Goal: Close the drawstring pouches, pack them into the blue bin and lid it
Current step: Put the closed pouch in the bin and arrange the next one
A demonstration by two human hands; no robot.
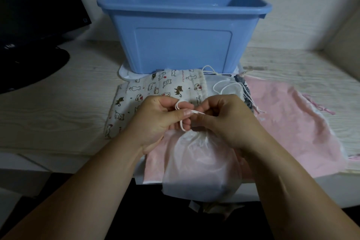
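Drawstring (182, 112) is pinched by left hand (155, 121) and right hand (228, 121), cinching the near white pouch (200, 161) neck; blue bin (183, 45) stands open behind, ready for loading.

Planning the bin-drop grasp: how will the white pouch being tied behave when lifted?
Probably floppy: the white pouch sags in soft folds below its gathered neck. Likely light: thin, translucent fabric. Hung from the cord that left hand and right hand pinch, it may swing.
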